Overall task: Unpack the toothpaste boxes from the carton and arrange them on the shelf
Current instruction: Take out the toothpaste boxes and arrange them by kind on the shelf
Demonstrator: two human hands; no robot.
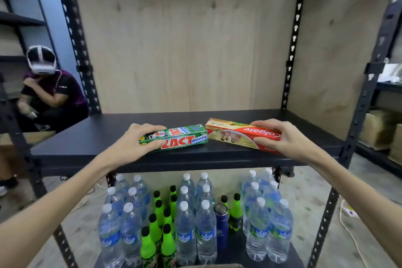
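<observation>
On the black metal shelf (87, 137), the left hand (132, 141) grips a green cardboard toothpaste box (182, 138); the right hand (282, 139) grips a red-and-cream cardboard toothpaste box (237, 135), ends nearly touching

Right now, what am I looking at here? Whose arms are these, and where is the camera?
There is no robot: these are a person's bare arms, filmed by one wide-angle camera worn on their head, looking forward and down. The left hand holds a green toothpaste box in its grip; the right hand holds a red toothpaste box. Both boxes are at the dark shelf, end to end near its front edge. Water bottles and green bottles stand on the level below. Another person crouches at far left.
</observation>
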